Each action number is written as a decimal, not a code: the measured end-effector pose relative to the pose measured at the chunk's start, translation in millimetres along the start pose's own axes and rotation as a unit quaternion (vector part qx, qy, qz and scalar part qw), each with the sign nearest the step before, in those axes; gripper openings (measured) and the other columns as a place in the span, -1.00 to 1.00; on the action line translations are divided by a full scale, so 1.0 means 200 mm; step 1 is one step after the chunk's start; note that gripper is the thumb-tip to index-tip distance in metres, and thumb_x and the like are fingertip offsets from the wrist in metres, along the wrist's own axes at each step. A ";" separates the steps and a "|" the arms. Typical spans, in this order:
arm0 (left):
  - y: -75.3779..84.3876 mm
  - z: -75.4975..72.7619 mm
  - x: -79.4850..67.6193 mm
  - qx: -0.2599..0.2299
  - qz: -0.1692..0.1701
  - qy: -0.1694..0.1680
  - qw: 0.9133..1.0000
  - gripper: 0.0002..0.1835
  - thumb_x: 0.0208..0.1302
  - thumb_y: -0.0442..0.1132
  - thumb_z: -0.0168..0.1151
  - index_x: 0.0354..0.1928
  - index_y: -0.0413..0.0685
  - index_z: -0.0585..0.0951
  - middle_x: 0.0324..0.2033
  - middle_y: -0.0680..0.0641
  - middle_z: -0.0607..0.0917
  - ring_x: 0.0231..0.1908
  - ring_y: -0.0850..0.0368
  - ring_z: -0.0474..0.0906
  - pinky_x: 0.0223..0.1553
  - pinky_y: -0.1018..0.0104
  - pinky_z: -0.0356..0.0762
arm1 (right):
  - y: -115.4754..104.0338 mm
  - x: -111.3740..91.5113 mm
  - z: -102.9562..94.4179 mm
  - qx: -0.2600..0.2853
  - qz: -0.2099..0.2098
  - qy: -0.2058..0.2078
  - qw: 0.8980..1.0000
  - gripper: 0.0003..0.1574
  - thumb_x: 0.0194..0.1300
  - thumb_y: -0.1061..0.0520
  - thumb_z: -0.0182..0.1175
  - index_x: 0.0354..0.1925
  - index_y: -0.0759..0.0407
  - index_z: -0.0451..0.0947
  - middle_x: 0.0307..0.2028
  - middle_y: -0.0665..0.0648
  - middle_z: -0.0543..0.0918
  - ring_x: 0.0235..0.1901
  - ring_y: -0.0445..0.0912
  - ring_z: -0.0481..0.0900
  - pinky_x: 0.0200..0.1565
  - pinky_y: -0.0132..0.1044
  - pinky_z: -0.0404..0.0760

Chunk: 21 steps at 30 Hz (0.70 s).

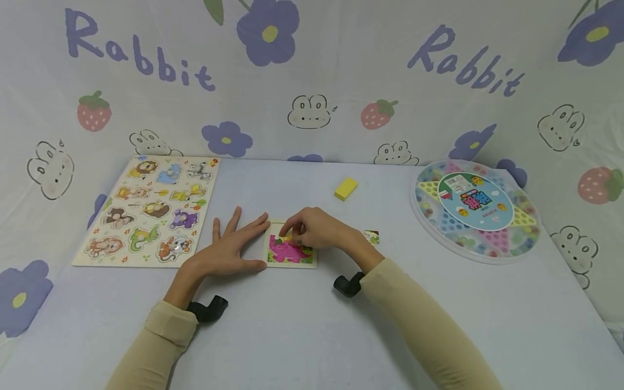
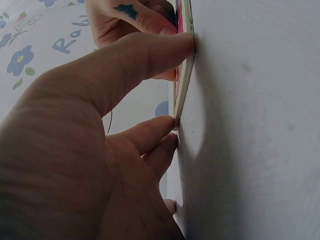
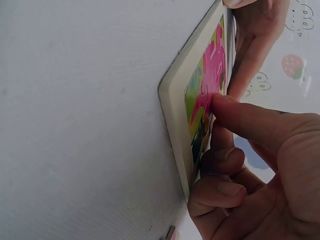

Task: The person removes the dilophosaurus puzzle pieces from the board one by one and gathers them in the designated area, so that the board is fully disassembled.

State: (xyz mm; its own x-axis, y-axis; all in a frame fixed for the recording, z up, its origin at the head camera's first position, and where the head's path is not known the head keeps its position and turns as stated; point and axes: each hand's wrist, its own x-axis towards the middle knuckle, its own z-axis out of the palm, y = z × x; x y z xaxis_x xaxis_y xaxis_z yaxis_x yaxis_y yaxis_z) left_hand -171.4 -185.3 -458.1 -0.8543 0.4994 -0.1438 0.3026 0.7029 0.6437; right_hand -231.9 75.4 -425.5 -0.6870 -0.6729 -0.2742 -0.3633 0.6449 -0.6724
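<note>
A small square jigsaw puzzle [image 1: 291, 259] with a pale wooden frame and a pink animal picture lies flat on the table. My left hand [image 1: 234, 250] spreads along its left side, thumb at the near corner and index fingertip at the far one. In the left wrist view, the left thumb [image 2: 165, 52] presses against the frame's edge. My right hand [image 1: 317, 227] bends over the puzzle, thumb and index finger pinched together at a piece in the picture; the fingers mostly hide that piece. The right thumb [image 3: 227, 102] meets the pink surface in the right wrist view.
One loose puzzle piece [image 1: 372, 236] lies just right of the right wrist. A yellow block [image 1: 346, 188] sits farther back. An animal peg board [image 1: 163, 214] lies at left, a round game board [image 1: 478, 208] at right. Behind hangs a rabbit-print cloth [image 1: 341, 70].
</note>
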 end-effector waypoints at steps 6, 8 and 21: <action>0.00 0.00 0.00 0.002 0.001 0.001 1.000 0.00 0.25 0.03 0.42 0.68 0.11 0.20 0.73 0.01 0.03 0.69 -0.34 -0.60 0.48 -0.52 -0.84 | 0.00 -0.01 0.01 -0.003 -0.006 0.010 1.000 -0.67 0.47 0.24 0.29 0.14 0.10 0.76 -0.34 0.04 0.67 -0.27 -0.18 0.54 -0.21 -0.45 0.52; 0.00 0.00 0.00 0.002 0.001 0.002 1.000 0.00 0.25 0.04 0.42 0.68 0.11 0.20 0.73 0.01 0.03 0.69 -0.34 -0.60 0.48 -0.52 -0.84 | 0.00 -0.01 0.01 -0.003 -0.008 0.015 1.000 -0.67 0.46 0.24 0.30 0.14 0.10 0.76 -0.33 0.05 0.68 -0.26 -0.17 0.55 -0.20 -0.45 0.53; 0.00 0.00 0.00 0.002 0.005 0.002 1.000 -0.01 0.25 0.06 0.42 0.68 0.10 0.20 0.73 0.01 0.04 0.69 -0.36 -0.59 0.47 -0.54 -0.84 | 0.00 -0.02 0.03 0.005 -0.021 0.051 0.998 -0.72 0.42 0.24 0.35 0.07 0.09 0.78 -0.31 0.05 0.73 -0.31 -0.16 0.57 -0.26 -0.44 0.55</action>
State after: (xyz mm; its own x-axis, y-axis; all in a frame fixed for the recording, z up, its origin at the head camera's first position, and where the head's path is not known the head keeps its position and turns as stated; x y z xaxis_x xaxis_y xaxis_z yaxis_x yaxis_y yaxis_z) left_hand -172.0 -185.2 -458.7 -0.8525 0.5050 -0.1348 0.3129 0.6996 0.6424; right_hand -224.8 76.7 -428.5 -0.7318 -0.6589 -0.1742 -0.3880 0.6129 -0.6884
